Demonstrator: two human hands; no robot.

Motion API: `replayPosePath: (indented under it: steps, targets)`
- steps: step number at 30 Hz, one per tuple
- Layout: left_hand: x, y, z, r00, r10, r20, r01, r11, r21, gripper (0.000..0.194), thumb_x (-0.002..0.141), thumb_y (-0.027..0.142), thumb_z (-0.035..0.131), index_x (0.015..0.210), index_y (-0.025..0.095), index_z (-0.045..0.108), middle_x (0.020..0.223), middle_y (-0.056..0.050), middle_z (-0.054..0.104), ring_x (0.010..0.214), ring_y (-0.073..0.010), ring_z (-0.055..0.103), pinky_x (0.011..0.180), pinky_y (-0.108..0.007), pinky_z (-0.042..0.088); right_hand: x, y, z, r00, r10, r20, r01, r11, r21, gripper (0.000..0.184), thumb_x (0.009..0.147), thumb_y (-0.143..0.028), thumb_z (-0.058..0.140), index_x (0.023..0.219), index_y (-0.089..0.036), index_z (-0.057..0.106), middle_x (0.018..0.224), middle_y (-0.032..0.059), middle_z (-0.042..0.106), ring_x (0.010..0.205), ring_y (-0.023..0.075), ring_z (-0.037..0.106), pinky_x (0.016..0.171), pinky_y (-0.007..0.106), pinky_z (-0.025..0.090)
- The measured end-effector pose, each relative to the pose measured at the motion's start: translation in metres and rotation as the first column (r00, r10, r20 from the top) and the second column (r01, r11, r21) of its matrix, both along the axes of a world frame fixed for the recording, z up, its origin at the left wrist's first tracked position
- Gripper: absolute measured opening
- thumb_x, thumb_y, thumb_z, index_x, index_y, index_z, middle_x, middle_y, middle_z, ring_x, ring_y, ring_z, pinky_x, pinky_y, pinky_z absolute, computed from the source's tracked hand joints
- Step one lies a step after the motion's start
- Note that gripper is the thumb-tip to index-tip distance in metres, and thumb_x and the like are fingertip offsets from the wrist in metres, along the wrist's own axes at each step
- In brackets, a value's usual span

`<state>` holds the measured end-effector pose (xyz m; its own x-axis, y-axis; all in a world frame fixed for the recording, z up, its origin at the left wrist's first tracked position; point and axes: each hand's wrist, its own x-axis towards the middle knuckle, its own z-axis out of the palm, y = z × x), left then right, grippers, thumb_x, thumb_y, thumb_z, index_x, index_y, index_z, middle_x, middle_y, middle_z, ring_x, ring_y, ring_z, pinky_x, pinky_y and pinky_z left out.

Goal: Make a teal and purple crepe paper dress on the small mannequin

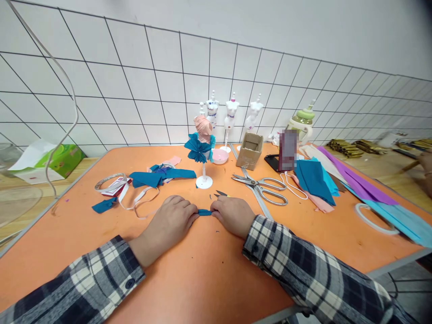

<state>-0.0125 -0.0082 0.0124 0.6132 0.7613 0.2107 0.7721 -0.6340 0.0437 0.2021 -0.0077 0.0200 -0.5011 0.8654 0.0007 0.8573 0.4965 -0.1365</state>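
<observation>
Both my hands rest on the orange table (pixel 202 274), knuckles up. My left hand (pixel 172 220) and my right hand (pixel 232 216) each pinch one end of a small folded strip of teal paper (pixel 204 212) stretched between them. Small dark snips (pixel 221 194) lie just beyond my right hand. Behind them stands a small mannequin on a white stand (pixel 204 148) dressed in a teal ruffled paper skirt and pink top.
Large silver scissors (pixel 261 186) lie to the right. Teal paper scraps (pixel 162 176) and white ribbon (pixel 118 189) lie left. Bare mannequins (pixel 232 114), a pink dish (pixel 220 156), a cardboard box (pixel 250 150), coloured paper sheets (pixel 337 180) and a tape roll (pixel 373 218) are around.
</observation>
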Motion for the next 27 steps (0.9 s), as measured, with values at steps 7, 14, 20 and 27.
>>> replayPosePath:
  steps: [7, 14, 20, 27]
  targets:
    - [0.002, 0.001, 0.001, 0.998, -0.067, -0.018, 0.067, 0.997, 0.026, 0.023, 0.097, 0.026, 0.048, 0.093, 0.022, 0.071, 0.08, -0.005, 0.07, 0.084, -0.024, 0.061, 0.085, -0.043, 0.042, 0.0, 0.001, -0.004, 0.999, 0.048, -0.003, -0.048, 0.997, 0.058, 0.018, 0.097, -0.03, 0.05, 0.099, -0.023, 0.066, 0.107, 0.0028, 0.065, 0.091, 0.017, 0.063, 0.064, 0.025, 0.042]
    - [0.0, -0.006, 0.001, 0.992, -0.072, 0.1, 0.063, 0.994, 0.093, 0.043, 0.085, 0.018, 0.05, 0.126, 0.021, 0.061, 0.129, -0.012, 0.062, 0.124, -0.0316, 0.05, 0.111, -0.058, 0.028, -0.006, -0.007, 0.001, 0.997, 0.036, 0.061, -0.041, 0.995, 0.092, 0.021, 0.098, -0.027, 0.044, 0.098, -0.02, 0.064, 0.094, 0.0056, 0.07, 0.086, 0.0196, 0.066, 0.069, 0.027, 0.044]
    - [0.005, -0.011, 0.002, 0.995, -0.064, 0.081, 0.051, 0.987, 0.152, 0.029, 0.094, 0.036, 0.051, 0.116, 0.026, 0.067, 0.131, -0.008, 0.064, 0.133, -0.0343, 0.045, 0.114, -0.07, 0.001, -0.01, -0.012, 0.001, 0.997, 0.06, 0.048, -0.065, 0.993, 0.097, 0.022, 0.098, -0.028, 0.043, 0.103, -0.019, 0.063, 0.095, 0.0062, 0.071, 0.087, 0.0203, 0.067, 0.065, 0.026, 0.043]
    - [0.004, -0.009, 0.0, 0.992, -0.031, 0.12, 0.017, 0.993, 0.119, 0.021, 0.093, 0.031, 0.053, 0.09, 0.029, 0.074, 0.124, -0.004, 0.067, 0.13, -0.0331, 0.048, 0.112, -0.071, -0.001, -0.009, -0.013, 0.002, 0.993, 0.105, 0.049, -0.111, 0.983, 0.145, 0.021, 0.099, -0.028, 0.042, 0.099, -0.02, 0.061, 0.093, 0.0048, 0.07, 0.083, 0.0189, 0.066, 0.059, 0.026, 0.039]
